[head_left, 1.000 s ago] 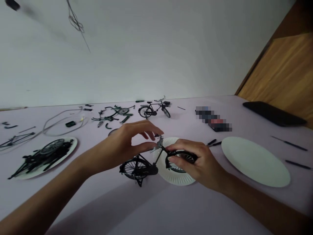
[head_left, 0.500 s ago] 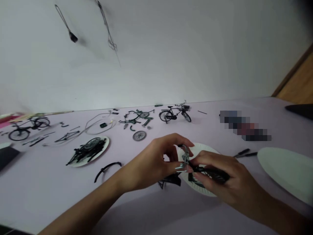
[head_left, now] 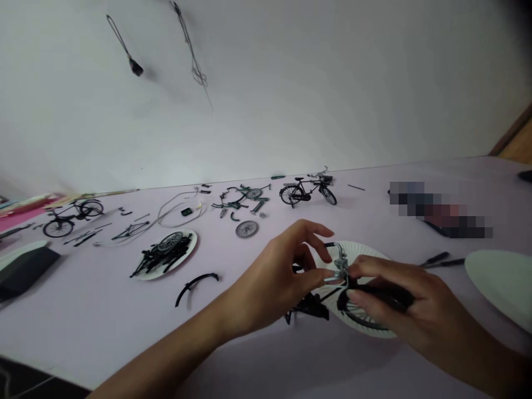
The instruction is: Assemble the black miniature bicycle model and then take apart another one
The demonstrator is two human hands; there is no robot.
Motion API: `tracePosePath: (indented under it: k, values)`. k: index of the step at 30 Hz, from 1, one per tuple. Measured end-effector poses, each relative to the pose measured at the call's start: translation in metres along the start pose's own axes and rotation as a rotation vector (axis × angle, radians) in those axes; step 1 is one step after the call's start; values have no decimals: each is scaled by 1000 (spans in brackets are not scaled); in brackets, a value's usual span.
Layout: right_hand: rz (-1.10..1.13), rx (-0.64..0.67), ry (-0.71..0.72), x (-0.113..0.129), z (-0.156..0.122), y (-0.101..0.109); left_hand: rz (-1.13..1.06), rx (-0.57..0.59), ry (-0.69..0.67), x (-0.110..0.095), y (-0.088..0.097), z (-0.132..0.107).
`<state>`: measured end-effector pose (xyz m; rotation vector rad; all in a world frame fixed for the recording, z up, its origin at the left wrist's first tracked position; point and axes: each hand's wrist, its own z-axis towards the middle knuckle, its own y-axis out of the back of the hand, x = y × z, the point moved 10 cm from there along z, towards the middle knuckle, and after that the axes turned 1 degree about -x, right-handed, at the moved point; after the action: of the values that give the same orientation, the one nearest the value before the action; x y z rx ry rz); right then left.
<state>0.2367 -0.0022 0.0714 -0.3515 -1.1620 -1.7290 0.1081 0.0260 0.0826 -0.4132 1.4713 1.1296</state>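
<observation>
A small black model bicycle (head_left: 312,306) is between my hands, in front of a white paper plate (head_left: 376,252). My left hand (head_left: 276,277) has thumb and curled fingers at its silver handlebar (head_left: 341,260), the index finger stretched above. My right hand (head_left: 407,299) pinches the bicycle just below the handlebar, at the head of the fork. Its spoked front wheel (head_left: 361,317) shows beneath the right fingers, over the plate. The right palm and fingers hide part of the black front end, and the left hand covers part of the frame.
A curved black mudguard (head_left: 195,285) lies left of my arm. Beyond are a plate of black parts (head_left: 193,249), a loose wheel (head_left: 246,229) and a standing model bicycle (head_left: 303,193). Screwdrivers (head_left: 436,259) and another white plate (head_left: 499,282) lie on the right.
The view has shifted, so everything sits further right. The front wheel shows more clearly below my right hand. Both hands stay at the handlebar area.
</observation>
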Motion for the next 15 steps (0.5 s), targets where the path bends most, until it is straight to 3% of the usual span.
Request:
tracePosePath:
  k: [3, 4, 5, 8, 10, 12, 15]
  values:
    - [-14, 8, -32, -6, -1, 0, 195, 236, -57, -1, 16, 2]
    - [-26, 7, -44, -9, -1, 1, 275, 260, -52, 5, 32, 5]
    - [-36, 14, -60, -13, -1, 1, 360, 221, -4, 18, 57, 9]
    - [-37, 53, -92, -21, -2, 0, 693, -116, 248, 70, 158, 21]
    - [-22, 62, -102, -23, -2, 0, 804, -289, 333, 99, 212, 25]
    - [-15, 57, -103, -24, -3, 3, 895, -384, 417, 126, 251, 30]
    - [-31, 48, -91, -25, -5, 6, 983, -444, 472, 152, 287, 42]
